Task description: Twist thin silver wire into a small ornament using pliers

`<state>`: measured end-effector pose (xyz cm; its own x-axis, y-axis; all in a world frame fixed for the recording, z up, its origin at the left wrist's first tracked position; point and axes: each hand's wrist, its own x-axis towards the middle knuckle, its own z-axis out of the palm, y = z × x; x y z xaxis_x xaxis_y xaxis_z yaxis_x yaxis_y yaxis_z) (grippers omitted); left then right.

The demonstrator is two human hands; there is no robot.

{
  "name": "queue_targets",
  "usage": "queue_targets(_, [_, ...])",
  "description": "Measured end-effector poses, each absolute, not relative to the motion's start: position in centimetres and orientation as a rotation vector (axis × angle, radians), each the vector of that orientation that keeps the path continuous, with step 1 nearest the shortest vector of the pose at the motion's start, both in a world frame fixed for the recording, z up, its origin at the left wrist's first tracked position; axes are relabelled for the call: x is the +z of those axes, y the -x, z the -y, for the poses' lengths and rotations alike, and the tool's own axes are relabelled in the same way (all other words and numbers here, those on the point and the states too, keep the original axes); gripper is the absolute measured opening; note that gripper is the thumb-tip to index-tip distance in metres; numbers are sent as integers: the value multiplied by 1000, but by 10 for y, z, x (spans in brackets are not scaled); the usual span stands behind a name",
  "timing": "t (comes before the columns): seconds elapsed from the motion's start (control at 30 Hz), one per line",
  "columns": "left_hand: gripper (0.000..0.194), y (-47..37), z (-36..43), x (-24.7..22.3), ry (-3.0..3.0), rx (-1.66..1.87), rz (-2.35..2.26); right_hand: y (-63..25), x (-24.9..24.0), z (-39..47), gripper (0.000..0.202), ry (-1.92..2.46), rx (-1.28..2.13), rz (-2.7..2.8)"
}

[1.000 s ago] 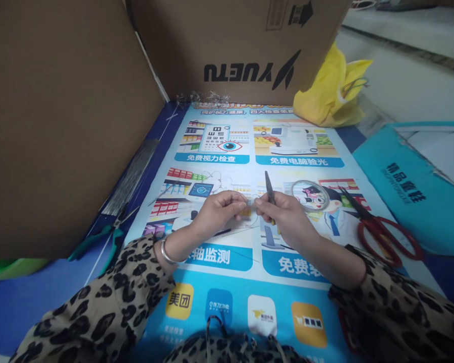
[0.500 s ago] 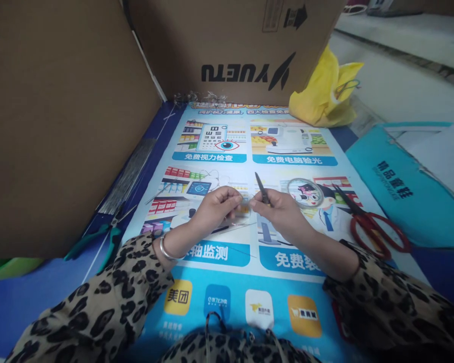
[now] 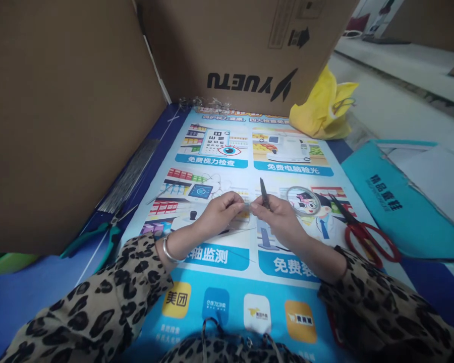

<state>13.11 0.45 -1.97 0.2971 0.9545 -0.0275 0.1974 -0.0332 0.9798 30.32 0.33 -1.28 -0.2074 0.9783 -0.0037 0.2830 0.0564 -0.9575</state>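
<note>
My left hand [image 3: 223,210], with a silver bangle [image 3: 170,249] at the wrist, is closed in a pinch on something thin, too small to make out. Nearly touching it, my right hand [image 3: 278,212] also pinches, and a dark pointed tool [image 3: 264,189] sticks up from its fingers. Both hands are above the printed poster [image 3: 249,275]. Fine wires [image 3: 212,181] lie on the poster beyond my left hand.
Red-handled scissors [image 3: 363,237] and a blue-green card [image 3: 386,201] lie right, a yellow bag [image 3: 320,111] behind. Teal-handled pliers [image 3: 111,232] and a wire bundle [image 3: 130,176] lie left. Cardboard panels [image 3: 242,45] stand behind and left.
The view has shifted slightly, so most things sit a little lower in the picture. Both hands remain pinched close together, and the dark tool now points more upright.
</note>
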Motion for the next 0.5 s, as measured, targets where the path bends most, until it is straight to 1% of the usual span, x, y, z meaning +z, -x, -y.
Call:
queue_targets(0.23, [13, -131, -3, -17, -1625, 873, -1115, -306, -14, -6, 25, 1190, 1565, 1313])
queue_targets(0.33, [15, -132, -2, -17, -1538, 920, -1079, -313, -2, -10, 24, 1209, 1601, 1448])
queue_targets(0.4, [18, -132, -3, -18, -1458, 990, -1097, -322, 10, -14, 24, 1281, 1395, 1674])
queue_targets(0.5, [19, -130, -5, -20, -1375, 1075, -1161, -338, 31, -20, 26, 1486, 910, 2005])
